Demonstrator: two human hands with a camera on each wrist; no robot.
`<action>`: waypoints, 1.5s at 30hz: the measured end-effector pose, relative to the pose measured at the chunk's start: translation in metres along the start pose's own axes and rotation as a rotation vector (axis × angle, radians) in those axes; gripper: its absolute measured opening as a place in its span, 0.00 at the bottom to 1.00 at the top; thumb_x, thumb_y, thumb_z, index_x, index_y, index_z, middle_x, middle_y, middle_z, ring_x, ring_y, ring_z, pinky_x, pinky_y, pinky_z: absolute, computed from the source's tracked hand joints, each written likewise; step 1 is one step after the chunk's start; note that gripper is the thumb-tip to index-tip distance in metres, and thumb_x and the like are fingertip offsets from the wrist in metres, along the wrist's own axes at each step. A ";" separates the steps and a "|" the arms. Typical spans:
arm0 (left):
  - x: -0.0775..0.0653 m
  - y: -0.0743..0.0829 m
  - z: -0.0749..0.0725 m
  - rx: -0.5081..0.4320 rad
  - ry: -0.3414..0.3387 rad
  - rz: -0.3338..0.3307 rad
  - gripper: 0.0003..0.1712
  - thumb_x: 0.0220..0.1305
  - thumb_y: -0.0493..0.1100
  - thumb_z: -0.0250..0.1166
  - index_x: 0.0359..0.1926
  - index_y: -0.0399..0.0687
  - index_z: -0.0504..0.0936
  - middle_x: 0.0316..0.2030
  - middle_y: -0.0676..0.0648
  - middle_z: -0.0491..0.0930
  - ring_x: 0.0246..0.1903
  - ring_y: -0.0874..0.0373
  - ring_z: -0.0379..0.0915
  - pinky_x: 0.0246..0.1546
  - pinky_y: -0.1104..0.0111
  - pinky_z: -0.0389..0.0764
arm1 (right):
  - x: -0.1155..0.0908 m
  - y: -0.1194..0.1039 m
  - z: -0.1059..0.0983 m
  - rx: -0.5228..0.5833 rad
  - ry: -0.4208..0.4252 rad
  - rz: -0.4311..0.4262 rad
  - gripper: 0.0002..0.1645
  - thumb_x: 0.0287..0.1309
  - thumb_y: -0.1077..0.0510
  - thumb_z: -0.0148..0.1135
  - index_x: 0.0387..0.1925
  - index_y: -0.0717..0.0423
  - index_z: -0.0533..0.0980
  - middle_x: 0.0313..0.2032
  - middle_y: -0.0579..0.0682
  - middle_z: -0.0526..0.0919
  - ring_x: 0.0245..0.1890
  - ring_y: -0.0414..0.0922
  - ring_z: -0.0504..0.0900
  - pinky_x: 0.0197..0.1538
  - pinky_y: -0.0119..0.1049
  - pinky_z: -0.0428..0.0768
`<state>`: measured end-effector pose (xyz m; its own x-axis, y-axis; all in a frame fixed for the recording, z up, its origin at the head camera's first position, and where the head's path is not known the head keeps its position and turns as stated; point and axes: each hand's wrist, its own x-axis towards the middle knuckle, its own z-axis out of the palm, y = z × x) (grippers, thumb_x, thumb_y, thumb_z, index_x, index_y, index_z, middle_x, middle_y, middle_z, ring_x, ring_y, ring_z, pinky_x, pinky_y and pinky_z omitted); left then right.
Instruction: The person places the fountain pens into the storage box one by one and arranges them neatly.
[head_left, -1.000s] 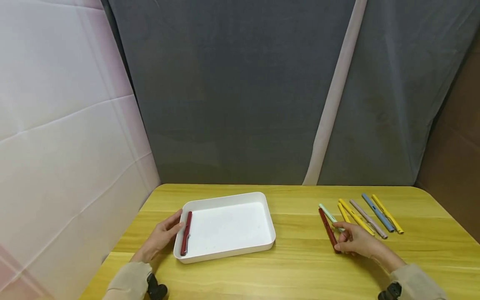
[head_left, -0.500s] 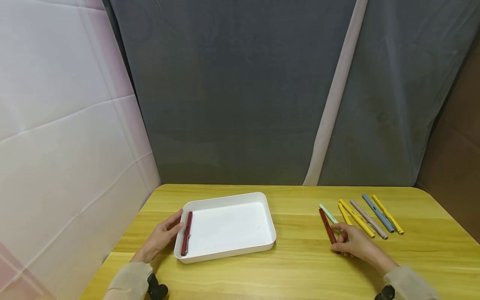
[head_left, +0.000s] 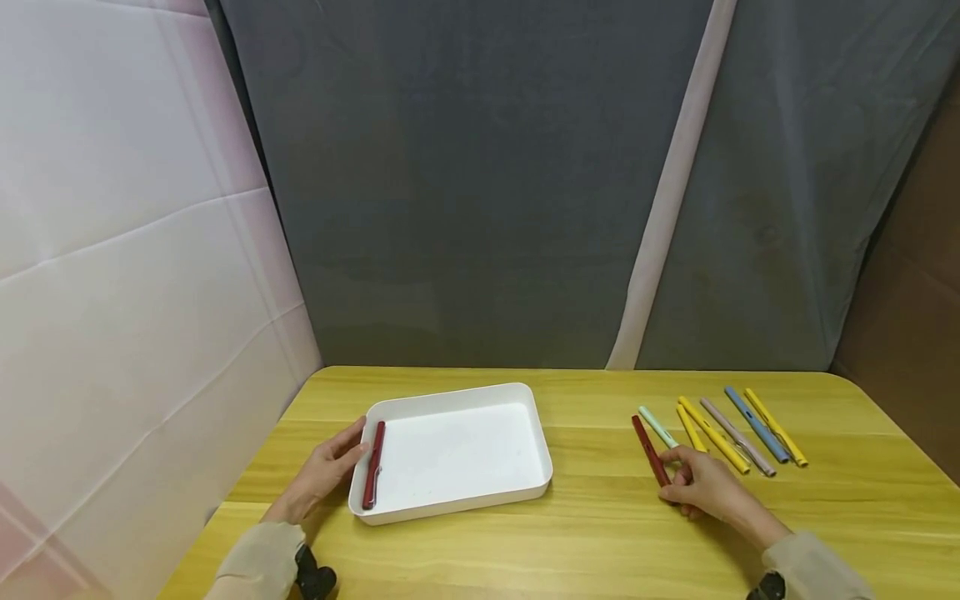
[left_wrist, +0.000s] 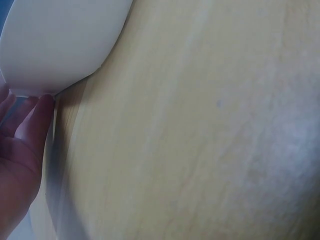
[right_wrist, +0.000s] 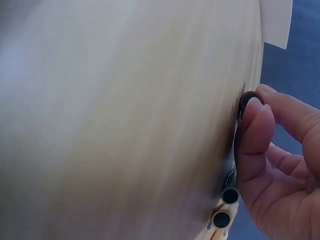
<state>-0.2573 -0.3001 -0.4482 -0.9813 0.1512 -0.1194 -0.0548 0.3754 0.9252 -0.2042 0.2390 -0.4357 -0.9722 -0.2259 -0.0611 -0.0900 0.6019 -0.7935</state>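
My right hand (head_left: 705, 487) pinches the near end of a dark red pen (head_left: 649, 450) between thumb and fingers, low over the table. In the right wrist view, the round end of this pen (right_wrist: 248, 100) shows between the thumb and a fingertip. Just beyond these fingers lies a mint green pen (head_left: 657, 425), partly hidden by them. My left hand (head_left: 324, 471) rests against the left side of a white tray (head_left: 450, 508), its fingers fairly straight; the left wrist view shows fingertips at the tray's outer wall (left_wrist: 60, 50). Another dark red pen (head_left: 373, 467) lies along the tray's left inner side.
To the right of the mint green pen, a short-looking yellow pen (head_left: 690, 427), a longer yellow pen (head_left: 712, 435), a mauve pen (head_left: 737, 437), a blue pen (head_left: 756, 425) and another yellow pen (head_left: 777, 428) lie slanted on the wooden table (head_left: 585, 542). A grey curtain (head_left: 465, 208) hangs behind.
My right hand has shifted slightly left, bringing the pinched red pen a little away from the mint green one. The left hand and the tray stay nearly in place.
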 end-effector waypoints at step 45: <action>0.001 0.000 0.001 0.002 -0.001 -0.005 0.37 0.71 0.46 0.52 0.73 0.41 0.46 0.72 0.33 0.44 0.70 0.37 0.43 0.66 0.50 0.55 | 0.020 -0.032 0.020 0.291 0.047 0.017 0.31 0.56 0.67 0.60 0.57 0.71 0.56 0.25 0.52 0.75 0.17 0.41 0.75 0.20 0.31 0.77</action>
<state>-0.2577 -0.2992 -0.4491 -0.9808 0.1503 -0.1244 -0.0593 0.3780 0.9239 -0.2162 0.2001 -0.4235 -0.9826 -0.1782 -0.0529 -0.0148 0.3587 -0.9333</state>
